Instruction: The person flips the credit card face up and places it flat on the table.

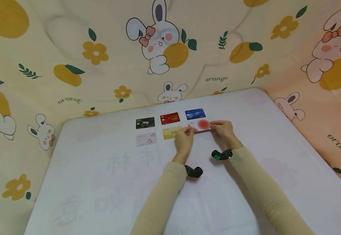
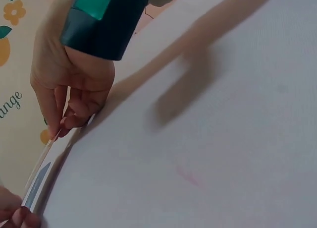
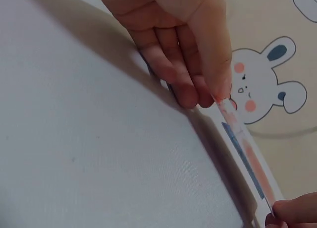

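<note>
Both hands hold a white card with a red circle (image 1: 203,124) at the right end of the near row. My left hand (image 1: 184,140) pinches its left end, and my right hand (image 1: 223,130) pinches its right end. In the left wrist view, the card's edge (image 2: 45,161) is seen side-on above its shadow. A blue strip (image 3: 242,158) shows along its lower side in the right wrist view. The blue VIP card (image 1: 195,114) lies just behind it. To its left is a yellow card (image 1: 170,133), partly hidden by my left hand.
A black Vip card (image 1: 145,123) and a red VIP card (image 1: 170,118) lie in the back row. A pale pink card (image 1: 146,139) sits at the near left. Patterned cloth (image 1: 100,78) rises behind the white tabletop (image 1: 100,182). Each wrist wears a black camera.
</note>
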### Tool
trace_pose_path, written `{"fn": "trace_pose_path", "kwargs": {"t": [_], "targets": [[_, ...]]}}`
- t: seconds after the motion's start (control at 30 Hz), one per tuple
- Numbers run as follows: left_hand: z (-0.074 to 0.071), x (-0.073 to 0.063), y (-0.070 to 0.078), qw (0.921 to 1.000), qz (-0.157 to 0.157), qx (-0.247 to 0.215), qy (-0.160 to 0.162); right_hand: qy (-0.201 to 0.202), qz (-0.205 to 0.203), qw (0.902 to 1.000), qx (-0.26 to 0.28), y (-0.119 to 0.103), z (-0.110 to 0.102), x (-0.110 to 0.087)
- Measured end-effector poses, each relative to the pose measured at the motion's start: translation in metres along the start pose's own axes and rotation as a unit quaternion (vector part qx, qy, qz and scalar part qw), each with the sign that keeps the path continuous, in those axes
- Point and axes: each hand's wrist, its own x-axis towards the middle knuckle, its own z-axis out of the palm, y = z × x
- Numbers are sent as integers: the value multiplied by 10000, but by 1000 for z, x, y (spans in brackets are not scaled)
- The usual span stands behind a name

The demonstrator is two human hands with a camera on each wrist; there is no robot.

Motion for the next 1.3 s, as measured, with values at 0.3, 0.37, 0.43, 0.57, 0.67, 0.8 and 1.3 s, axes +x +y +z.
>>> {"fn": "trace_pose_path", "kwargs": {"t": [0.3, 0.37, 0.43, 0.57, 0.67, 0.8, 1.3], "targets": [[-1, -2, 0, 9987, 108, 485, -123, -309, 252, 9984, -399, 2, -2, 4], [-1, -1, 0, 9984, 121, 524, -178, -399, 213, 9976, -516, 3, -3, 5], [-3, 0, -1, 9984, 111, 484, -283, -474, 142, 9969, -604, 3, -4, 5], [-7, 3, -1, 9975, -40, 302, -644, -565, 27, 9955, -762, 4, -6, 7], [-10, 4, -2, 9955, -199, 102, -918, -613, 14, 9947, -829, 6, -7, 8], [-13, 5, -2, 9931, -283, -23, -1137, -667, 7, 9940, -864, 7, -8, 7], [-9, -1, -5, 9948, -159, 223, -984, -631, 12, 9958, -670, 12, -10, 2]]}}
